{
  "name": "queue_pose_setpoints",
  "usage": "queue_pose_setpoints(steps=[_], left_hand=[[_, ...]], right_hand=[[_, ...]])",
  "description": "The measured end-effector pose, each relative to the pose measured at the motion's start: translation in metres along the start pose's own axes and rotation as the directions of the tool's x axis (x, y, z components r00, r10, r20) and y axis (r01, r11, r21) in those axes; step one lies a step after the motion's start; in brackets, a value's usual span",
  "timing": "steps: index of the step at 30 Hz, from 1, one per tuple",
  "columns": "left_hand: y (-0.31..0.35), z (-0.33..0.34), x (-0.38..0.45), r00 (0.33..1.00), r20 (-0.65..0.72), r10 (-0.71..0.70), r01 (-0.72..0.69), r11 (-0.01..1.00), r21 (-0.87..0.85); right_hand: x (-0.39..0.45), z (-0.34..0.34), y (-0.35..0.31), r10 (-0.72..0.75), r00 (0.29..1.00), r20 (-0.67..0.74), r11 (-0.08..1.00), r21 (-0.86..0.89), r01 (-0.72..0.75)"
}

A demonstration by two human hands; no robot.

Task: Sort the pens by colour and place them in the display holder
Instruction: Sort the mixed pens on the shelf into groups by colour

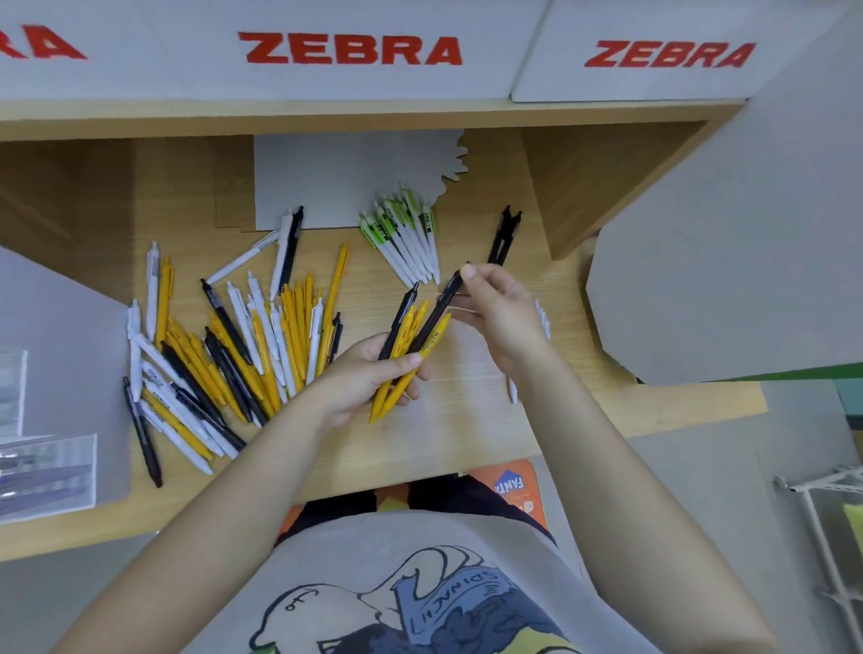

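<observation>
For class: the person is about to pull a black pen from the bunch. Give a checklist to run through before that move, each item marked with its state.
1. Right hand pinches the black pen: ok.
2. Left hand grips the mixed bunch: ok.
3. Bunch is one colour: not ok, yellow and black.
4. Black pair set apart on the desk: ok.
5. Display holder free: cannot tell.

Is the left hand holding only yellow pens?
No, the left hand holds a mixed bunch of yellow and black pens, and the right hand pinches one black pen in it.
</observation>
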State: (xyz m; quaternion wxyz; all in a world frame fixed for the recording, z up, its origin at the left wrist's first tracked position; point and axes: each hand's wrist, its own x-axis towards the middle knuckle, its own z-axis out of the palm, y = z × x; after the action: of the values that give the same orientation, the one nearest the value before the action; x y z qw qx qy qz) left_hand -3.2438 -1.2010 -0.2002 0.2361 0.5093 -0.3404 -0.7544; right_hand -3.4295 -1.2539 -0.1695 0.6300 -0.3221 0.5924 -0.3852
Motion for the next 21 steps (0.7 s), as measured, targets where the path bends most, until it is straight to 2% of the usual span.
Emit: queue_pose_setpoints(steps=[3,5,9,11,14,16,18,21], left_hand=[[0.003,0.015,0.01,1.0,-0.008,0.008,-0.008,1.0,0.006],[0.005,0.023,0.018,1.0,0.001,0.002,-0.002,1.0,0.016],[0.002,0.033,0.03,0.999,-0.003,-0.032,0.032,0.999,0.022],[-0.002,0.036,0.034,0.999,-0.037,-0.032,0.032,0.999,-0.001],[-0.004,0.044,0.042,0.994,-0.1,-0.037,0.03,0.997,-0.067],[-0.004,0.05,0.048,0.99,-0.128,-0.054,0.039,0.992,-0.123],[-0.004,0.055,0.055,0.988,-0.144,-0.062,0.04,0.987,-0.153],[-0.003,0.06,0.064,0.981,-0.18,-0.076,0.035,0.975,-0.221]], right_hand=[[0.001,-0.01,0.005,0.05,0.997,0.062,0.99,-0.132,-0.042],[0.003,-0.018,0.009,0.038,0.998,0.058,0.987,-0.158,-0.028],[0.015,-0.046,0.004,-0.007,0.988,-0.153,1.0,0.002,0.007],[0.025,-0.06,0.006,0.052,0.975,-0.218,0.997,-0.049,-0.064],[0.042,-0.075,0.018,0.211,0.958,-0.196,0.948,-0.198,-0.249],[0.051,-0.083,0.018,0.24,0.951,-0.195,0.926,-0.249,-0.285],[0.062,-0.088,0.015,0.207,0.956,-0.208,0.943,-0.219,-0.251],[0.079,-0.091,0.007,0.193,0.945,-0.264,0.975,-0.055,-0.214]])
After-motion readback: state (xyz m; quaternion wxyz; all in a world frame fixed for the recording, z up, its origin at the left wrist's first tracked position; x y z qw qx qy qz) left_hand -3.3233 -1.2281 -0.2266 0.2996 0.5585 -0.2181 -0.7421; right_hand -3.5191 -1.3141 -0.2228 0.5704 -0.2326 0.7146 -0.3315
